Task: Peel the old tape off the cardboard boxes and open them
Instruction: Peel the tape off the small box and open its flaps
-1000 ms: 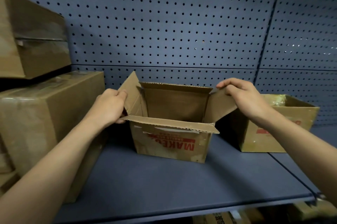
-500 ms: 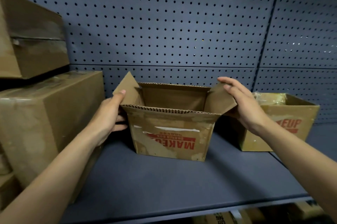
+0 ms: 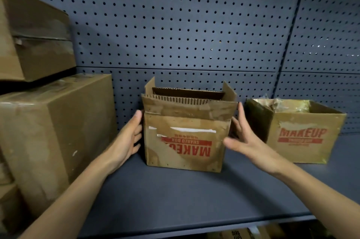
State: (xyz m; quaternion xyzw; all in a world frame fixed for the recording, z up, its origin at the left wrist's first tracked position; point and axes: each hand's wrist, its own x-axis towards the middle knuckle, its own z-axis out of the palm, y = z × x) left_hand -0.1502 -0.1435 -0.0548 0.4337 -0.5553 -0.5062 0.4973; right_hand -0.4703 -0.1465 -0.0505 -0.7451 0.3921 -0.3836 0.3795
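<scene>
Two hands had left flaps (image 3: 189, 110), dropped to walls: left hand (image 3: 127, 137) open, fingers (image 3: 137, 117) at box (image 3: 183, 147) side; right hand (image 3: 247, 141) spread, holding nothing. Box sat between palms, flaps upright, top open. Judged: this one finished; sealed large box (image 3: 48, 131) beyond left hand next.

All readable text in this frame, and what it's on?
"MAKEU", red, upside down, rest worn off: open brown cardboard box in the middle.
"SHARED BOX", white on red, upside down: same box; tiny line above it unreadable.
"MAKEUP", red, upright: open brown cardboard box on the right; smaller print beneath blurred.
Black print on carton under the grey shelf: unreadable.
</scene>
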